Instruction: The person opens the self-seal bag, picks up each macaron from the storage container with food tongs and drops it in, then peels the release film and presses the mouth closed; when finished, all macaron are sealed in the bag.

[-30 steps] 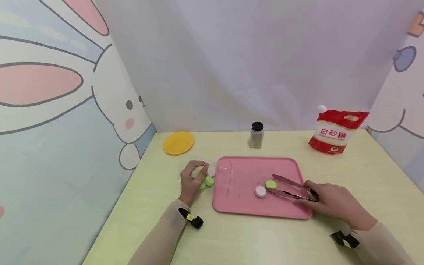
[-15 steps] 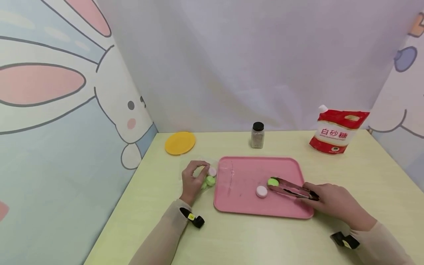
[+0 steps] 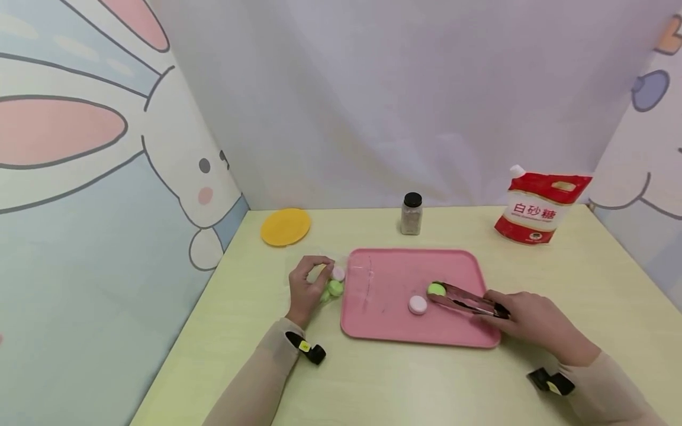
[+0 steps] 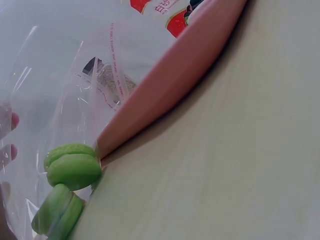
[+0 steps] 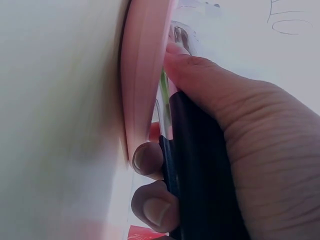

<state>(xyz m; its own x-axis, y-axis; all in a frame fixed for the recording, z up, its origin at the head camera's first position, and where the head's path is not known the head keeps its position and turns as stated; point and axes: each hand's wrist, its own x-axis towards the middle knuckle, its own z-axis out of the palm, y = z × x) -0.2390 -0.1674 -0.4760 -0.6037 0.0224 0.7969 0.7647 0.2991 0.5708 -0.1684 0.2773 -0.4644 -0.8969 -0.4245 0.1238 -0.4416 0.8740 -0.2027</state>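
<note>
My left hand [image 3: 305, 290] pinches a clear plastic bag [image 4: 65, 115] whose mouth lies over the left end of the pink tray [image 3: 394, 336]. Inside the bag are a pale pink macaron [image 3: 338, 273] and green macarons [image 4: 74, 167]. The left fingertips show at the edge of the left wrist view, behind the plastic. At the tray's right side, my right hand [image 3: 533, 322] grips dark-handled tongs [image 5: 200, 160], thumb on one arm and fingers round the other. Their tips hold a green macaron [image 3: 436, 289] from both sides, above the tray's right half. Beside it lies a pale pink macaron [image 3: 418, 305].
Behind the tray stands a black-lidded jar [image 3: 411, 214]. A yellow plate [image 3: 285, 227] lies at the back left. To the back right is a red and white sugar pouch [image 3: 538, 207]. A pale curtain [image 3: 373, 106] closes off the table's far edge.
The arms of the tongs have come together round the green macaron, which they stood wide of a second ago. My left hand keeps its place on the bag.
</note>
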